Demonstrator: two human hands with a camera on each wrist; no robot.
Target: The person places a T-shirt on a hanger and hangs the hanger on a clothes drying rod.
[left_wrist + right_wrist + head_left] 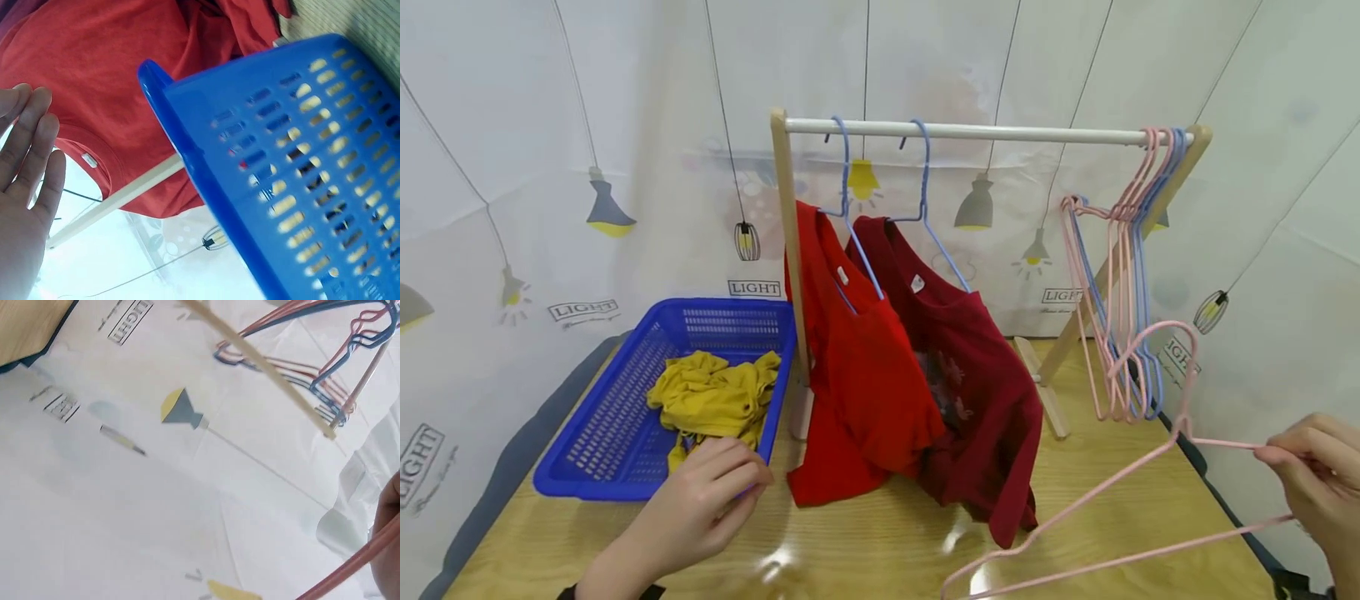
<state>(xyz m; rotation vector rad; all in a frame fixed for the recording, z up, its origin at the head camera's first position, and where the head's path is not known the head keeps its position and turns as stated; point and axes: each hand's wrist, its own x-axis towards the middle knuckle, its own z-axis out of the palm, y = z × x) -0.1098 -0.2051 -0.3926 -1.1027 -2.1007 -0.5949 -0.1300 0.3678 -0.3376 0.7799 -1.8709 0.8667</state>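
In the head view, my right hand [1326, 479] pinches one end of a pink clothes hanger [1097, 490] at the lower right. The hanger's hook points up and its long body slants down toward the table's front. My left hand [700, 500], holding nothing, is over the near right corner of the blue basket [598, 437], fingers loosely bent. Crumpled yellow clothing [715, 392] lies inside that basket. In the left wrist view the fingers [40, 134] look relaxed beside the basket wall [219, 119]. The right wrist view catches only part of the hand and a pink hanger bar [356, 565].
A wooden rack with a white rail [1000, 132] stands behind. A bright red shirt [865, 375] and a dark red shirt [977, 383] hang from it on blue hangers. Several pink and blue hangers [1131, 317] bunch at its right end. Printed sheeting [647, 100] forms the backdrop.
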